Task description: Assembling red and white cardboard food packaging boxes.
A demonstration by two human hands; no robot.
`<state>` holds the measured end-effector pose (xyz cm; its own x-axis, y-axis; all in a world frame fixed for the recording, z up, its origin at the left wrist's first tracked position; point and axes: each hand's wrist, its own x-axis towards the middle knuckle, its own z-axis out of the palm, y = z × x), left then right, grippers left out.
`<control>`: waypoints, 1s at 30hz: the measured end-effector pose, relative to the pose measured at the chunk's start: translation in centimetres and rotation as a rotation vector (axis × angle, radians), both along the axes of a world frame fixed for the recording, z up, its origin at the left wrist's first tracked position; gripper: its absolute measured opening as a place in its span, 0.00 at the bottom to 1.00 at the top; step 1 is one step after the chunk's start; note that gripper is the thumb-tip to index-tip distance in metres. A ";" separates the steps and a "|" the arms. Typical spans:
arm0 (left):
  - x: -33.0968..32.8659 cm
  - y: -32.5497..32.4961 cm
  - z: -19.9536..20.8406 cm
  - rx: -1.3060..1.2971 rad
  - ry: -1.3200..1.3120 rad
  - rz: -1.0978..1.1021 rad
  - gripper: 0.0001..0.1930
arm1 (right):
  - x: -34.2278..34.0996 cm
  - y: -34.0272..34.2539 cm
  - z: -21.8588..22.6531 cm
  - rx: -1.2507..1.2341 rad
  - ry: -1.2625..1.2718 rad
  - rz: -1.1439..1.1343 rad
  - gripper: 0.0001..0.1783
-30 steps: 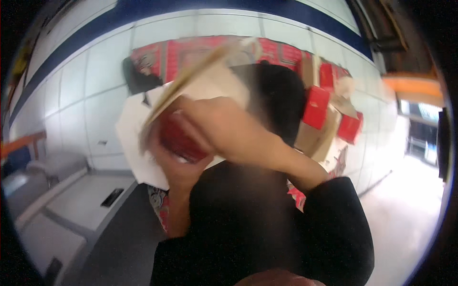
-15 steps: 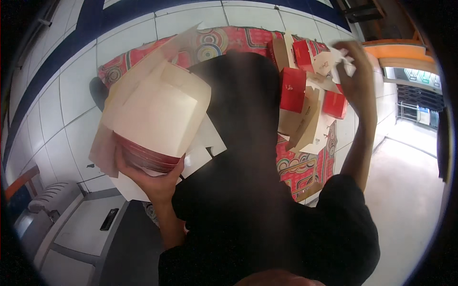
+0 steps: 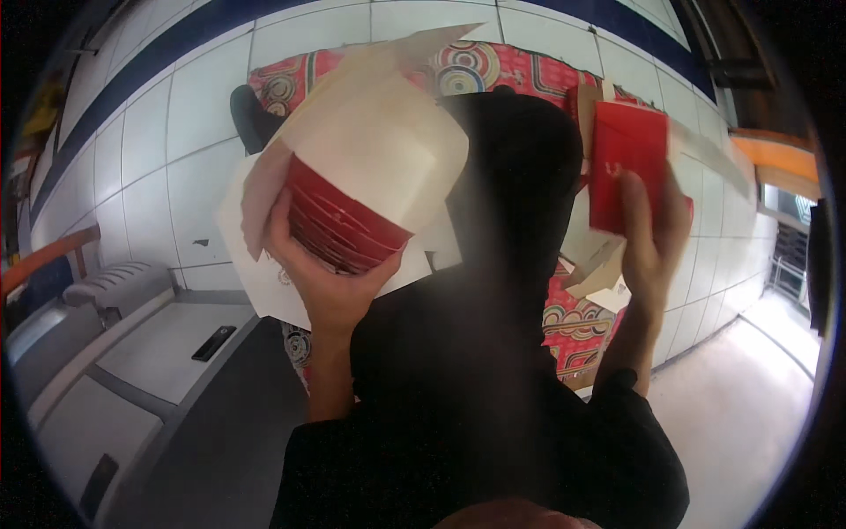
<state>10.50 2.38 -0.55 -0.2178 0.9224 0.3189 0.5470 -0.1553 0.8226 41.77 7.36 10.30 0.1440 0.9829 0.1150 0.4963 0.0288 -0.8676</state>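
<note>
Patterned mat [image 3: 577, 324], carton [image 3: 629, 141] in right hand [image 3: 650, 242]

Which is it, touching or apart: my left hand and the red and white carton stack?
Touching: the head view shows the left hand cupping the red end of the carton stack, gripping it at both sides.

Glare on right-hand floor [image 3: 740, 379], curved edges

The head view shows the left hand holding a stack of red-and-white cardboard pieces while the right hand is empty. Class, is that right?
Not quite: the right hand is not empty. The head view shows it holding a red cardboard piece. The left hand does hold the stack.
</note>
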 end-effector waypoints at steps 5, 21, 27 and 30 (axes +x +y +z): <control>0.0 0.4 0.5 0.017 0.001 0.050 0.66 | -4.5 0.5 3.8 0.119 0.147 0.329 0.22; -1.7 -0.2 0.0 0.027 0.016 0.020 0.67 | -14.5 3.7 -0.7 0.090 -0.073 0.544 0.13; -1.4 0.0 -0.1 0.031 0.005 0.042 0.66 | -15.0 3.3 -1.9 0.165 -0.124 0.613 0.16; -1.4 0.0 -0.1 0.024 -0.009 0.048 0.65 | -15.1 3.1 -1.5 0.118 -0.132 0.633 0.16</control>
